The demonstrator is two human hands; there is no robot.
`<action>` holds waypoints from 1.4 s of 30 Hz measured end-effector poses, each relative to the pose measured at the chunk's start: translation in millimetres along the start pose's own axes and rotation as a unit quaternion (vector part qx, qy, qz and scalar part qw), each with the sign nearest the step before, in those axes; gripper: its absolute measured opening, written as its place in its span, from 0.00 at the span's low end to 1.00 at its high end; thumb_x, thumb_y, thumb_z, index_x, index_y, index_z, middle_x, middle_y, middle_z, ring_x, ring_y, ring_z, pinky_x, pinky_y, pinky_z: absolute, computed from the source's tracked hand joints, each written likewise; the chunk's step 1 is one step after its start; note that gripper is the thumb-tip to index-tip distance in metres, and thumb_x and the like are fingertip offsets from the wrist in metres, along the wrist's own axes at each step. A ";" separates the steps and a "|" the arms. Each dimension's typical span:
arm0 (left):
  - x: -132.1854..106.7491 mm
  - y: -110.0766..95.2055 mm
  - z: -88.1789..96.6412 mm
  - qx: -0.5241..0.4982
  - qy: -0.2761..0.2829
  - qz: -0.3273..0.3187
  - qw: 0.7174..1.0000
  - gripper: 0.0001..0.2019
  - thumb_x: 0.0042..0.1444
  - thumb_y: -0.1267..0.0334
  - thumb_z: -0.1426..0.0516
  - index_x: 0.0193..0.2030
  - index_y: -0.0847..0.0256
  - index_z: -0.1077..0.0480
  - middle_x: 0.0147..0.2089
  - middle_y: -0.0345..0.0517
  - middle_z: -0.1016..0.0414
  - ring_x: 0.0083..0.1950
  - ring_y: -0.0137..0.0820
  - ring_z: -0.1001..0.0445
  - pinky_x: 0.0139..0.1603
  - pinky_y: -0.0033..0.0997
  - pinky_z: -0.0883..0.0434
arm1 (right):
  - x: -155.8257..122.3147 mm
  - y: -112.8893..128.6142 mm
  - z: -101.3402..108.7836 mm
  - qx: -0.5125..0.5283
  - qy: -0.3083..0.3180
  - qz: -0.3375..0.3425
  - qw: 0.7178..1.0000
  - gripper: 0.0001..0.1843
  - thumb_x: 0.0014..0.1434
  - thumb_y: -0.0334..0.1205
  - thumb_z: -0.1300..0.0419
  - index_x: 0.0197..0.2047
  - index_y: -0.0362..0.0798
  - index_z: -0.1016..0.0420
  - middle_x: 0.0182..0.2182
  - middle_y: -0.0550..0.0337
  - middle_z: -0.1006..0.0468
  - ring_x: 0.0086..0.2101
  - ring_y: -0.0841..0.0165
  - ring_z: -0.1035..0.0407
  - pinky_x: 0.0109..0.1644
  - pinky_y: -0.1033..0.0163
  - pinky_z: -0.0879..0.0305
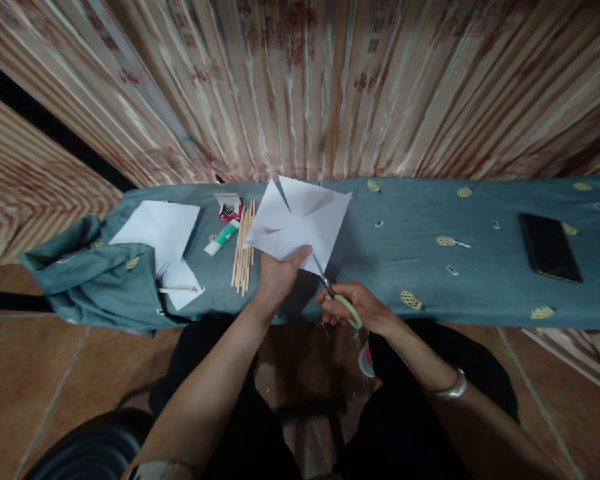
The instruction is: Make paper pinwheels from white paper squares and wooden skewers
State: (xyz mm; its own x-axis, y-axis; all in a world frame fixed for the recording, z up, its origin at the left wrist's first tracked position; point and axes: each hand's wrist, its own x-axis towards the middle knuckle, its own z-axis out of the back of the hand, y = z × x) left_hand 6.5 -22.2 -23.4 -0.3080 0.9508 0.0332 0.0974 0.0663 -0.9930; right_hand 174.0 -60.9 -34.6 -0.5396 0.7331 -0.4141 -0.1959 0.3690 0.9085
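My left hand (279, 272) grips the lower edge of a white sheet of paper (300, 223) with slits cut in from its corners, held up above the table's near edge. My right hand (361, 308) is closed round the green handles of a pair of scissors (336, 295). The blades point up and left, and their tips meet the paper's lower right edge. Both hands hover over the front of a table covered in blue-green cloth (410, 233).
On the cloth to the left lie a bundle of wooden sticks (243, 248), a glue tube (221, 238), a small open box of pins (229, 208), white sheets (156, 230) and a pencil (178, 289). A black phone (549, 248) lies far right. A curtain hangs behind.
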 end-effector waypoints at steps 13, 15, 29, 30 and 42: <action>1.9 -1.5 1.5 0.016 -0.011 -0.002 1.000 0.29 0.39 0.63 0.32 0.51 0.65 0.29 0.41 0.51 0.18 0.44 0.41 0.20 0.50 0.41 0.25 | 3.1 -8.6 -1.1 0.008 -0.018 0.019 1.000 0.27 0.46 0.63 0.32 0.33 0.45 0.24 0.20 0.63 0.24 0.21 0.75 0.33 0.23 0.70 0.40; 1.6 -2.5 1.7 0.015 -0.008 0.004 1.000 0.29 0.39 0.63 0.32 0.52 0.65 0.29 0.41 0.51 0.18 0.44 0.41 0.20 0.50 0.41 0.25 | 3.6 -9.3 -1.0 0.012 -0.019 0.020 1.000 0.27 0.45 0.63 0.32 0.32 0.45 0.24 0.20 0.63 0.24 0.20 0.75 0.33 0.23 0.70 0.40; 2.7 -1.4 2.2 0.002 -0.010 -0.009 1.000 0.28 0.40 0.63 0.32 0.51 0.64 0.29 0.43 0.52 0.19 0.45 0.41 0.21 0.52 0.40 0.26 | 3.4 -5.6 -2.7 0.017 -0.046 0.020 0.999 0.22 0.42 0.58 0.29 0.28 0.47 0.25 0.16 0.67 0.28 0.18 0.73 0.35 0.23 0.68 0.39; 3.1 -0.2 2.5 -0.001 -0.009 -0.007 1.000 0.28 0.40 0.63 0.32 0.51 0.64 0.28 0.44 0.52 0.19 0.46 0.41 0.21 0.52 0.40 0.26 | 3.4 -5.6 -2.6 0.014 -0.048 0.023 0.998 0.22 0.43 0.57 0.29 0.28 0.47 0.25 0.16 0.67 0.28 0.18 0.73 0.35 0.23 0.68 0.40; -0.1 3.5 4.1 -0.014 0.032 0.036 0.999 0.29 0.39 0.60 0.33 0.50 0.64 0.28 0.42 0.51 0.19 0.44 0.40 0.22 0.49 0.40 0.27 | 1.5 -4.7 -1.7 0.015 -0.053 0.033 0.998 0.24 0.43 0.59 0.29 0.30 0.46 0.25 0.18 0.66 0.27 0.20 0.74 0.34 0.24 0.68 0.38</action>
State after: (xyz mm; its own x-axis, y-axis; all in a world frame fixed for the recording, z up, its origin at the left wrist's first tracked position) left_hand 3.0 -23.3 -27.3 -0.2379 0.9708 -0.0308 0.1443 0.0040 -0.9895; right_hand 172.7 -62.5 -39.4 -0.4604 0.8124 -0.3577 -0.1368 0.3332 0.9329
